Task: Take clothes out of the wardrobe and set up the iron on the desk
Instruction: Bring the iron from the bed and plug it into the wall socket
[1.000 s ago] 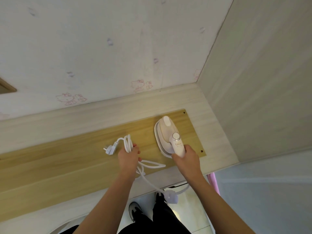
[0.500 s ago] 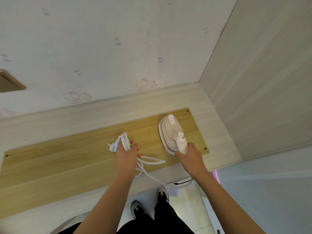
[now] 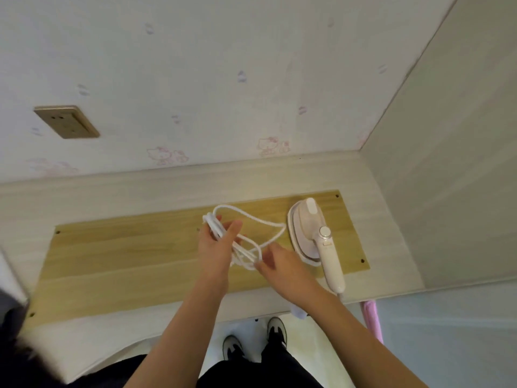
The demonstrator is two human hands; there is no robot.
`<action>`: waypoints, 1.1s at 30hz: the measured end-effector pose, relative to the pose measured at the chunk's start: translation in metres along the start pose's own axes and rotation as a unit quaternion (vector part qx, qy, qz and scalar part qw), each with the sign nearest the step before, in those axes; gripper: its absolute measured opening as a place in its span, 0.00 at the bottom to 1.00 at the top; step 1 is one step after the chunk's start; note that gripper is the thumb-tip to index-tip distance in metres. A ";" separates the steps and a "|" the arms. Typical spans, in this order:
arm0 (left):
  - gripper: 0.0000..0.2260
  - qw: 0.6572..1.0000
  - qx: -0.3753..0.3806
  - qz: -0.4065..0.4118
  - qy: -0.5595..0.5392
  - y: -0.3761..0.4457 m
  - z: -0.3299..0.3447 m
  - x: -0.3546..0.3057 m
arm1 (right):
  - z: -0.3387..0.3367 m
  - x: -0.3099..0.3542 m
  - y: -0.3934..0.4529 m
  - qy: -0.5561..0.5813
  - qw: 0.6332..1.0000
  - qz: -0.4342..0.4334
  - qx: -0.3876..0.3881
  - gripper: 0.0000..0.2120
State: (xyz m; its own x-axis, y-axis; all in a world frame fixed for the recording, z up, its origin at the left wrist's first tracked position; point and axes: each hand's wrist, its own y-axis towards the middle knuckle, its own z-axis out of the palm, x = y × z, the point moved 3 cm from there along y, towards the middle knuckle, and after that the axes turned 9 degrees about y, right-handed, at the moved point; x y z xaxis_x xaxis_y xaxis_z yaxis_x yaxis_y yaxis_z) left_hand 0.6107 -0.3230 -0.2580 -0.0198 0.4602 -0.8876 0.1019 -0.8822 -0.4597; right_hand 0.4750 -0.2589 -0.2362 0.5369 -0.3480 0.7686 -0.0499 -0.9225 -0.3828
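A small white and pale pink iron (image 3: 312, 233) lies flat on the yellow wooden board (image 3: 126, 256) that covers the desk (image 3: 140, 191), near its right end, handle pointing toward me. Its white power cord (image 3: 251, 222) loops over the board left of the iron. My left hand (image 3: 216, 247) grips a bundle of cord loops. My right hand (image 3: 279, 264) is off the iron and pinches a strand of the cord just beside my left hand. The plug is hidden.
A gold wall socket (image 3: 67, 121) sits on the patterned wall above the desk's left part. A pale cabinet side (image 3: 447, 163) closes off the desk on the right. A pink cloth (image 3: 372, 320) hangs below the desk's right corner. Something dark (image 3: 11, 331) shows at the left edge.
My right hand has let go of the iron's handle and moved left to the cord. The left hand has lifted the cord bundle. The view has tilted up, revealing the wall socket.
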 end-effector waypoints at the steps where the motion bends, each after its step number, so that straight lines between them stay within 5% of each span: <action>1: 0.18 1.000 0.000 0.010 -0.005 -0.001 -0.001 -0.003 | 0.003 0.004 0.003 0.023 1.000 0.000 0.011 0.07; 9: 0.25 0.995 -0.024 0.057 -0.075 -0.004 -0.029 -0.023 | 0.005 0.005 0.018 0.092 0.995 -0.020 0.009 0.10; 14: 0.09 0.987 -0.079 0.100 -0.103 0.004 -0.058 -0.041 | -0.002 0.002 0.027 0.148 0.989 -0.003 -0.002 0.09; 19: 0.11 0.975 -0.109 0.160 -0.106 -0.001 -0.081 -0.064 | -0.017 -0.001 0.040 0.215 0.975 0.026 -0.045 0.08; 23: 0.12 0.963 -0.160 0.208 -0.061 -0.004 -0.101 -0.076 | -0.027 -0.021 0.059 0.178 0.975 0.053 -0.120 0.08; 33: 0.13 0.951 -0.185 0.246 0.012 -0.009 -0.148 -0.107 | -0.029 -0.041 0.085 0.017 0.989 0.099 -0.105 0.08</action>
State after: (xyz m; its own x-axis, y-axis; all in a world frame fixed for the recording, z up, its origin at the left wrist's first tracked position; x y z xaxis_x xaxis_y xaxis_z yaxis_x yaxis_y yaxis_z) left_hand 0.7587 -0.3497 -0.1542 0.1424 0.0070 -0.9898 0.4361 -0.8981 0.0563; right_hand 0.4244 -0.3274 -0.2855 0.4714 -0.5271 0.7071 -0.3276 -0.8491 -0.4144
